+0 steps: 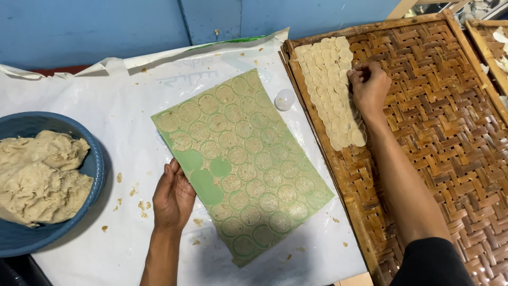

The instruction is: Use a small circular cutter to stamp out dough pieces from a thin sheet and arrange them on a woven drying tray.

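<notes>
A green sheet (203,182) lies slanted on the white-covered table, covered with a thin layer of dough cut into many round discs; a few discs near its left edge are gone, showing bare green. My left hand (172,197) rests flat on the table at the sheet's left edge, fingers touching it. My right hand (369,87) reaches over a woven bamboo tray (439,132), fingertips pressed on overlapping pale dough discs (330,79) laid in rows along the tray's left side.
A blue bowl (94,164) of beige dough (39,177) sits at the left. A small round white cutter (284,99) lies beside the green sheet. Dough crumbs dot the white plastic sheet (121,106). A second tray (489,42) shows at far right; a blue wall stands behind.
</notes>
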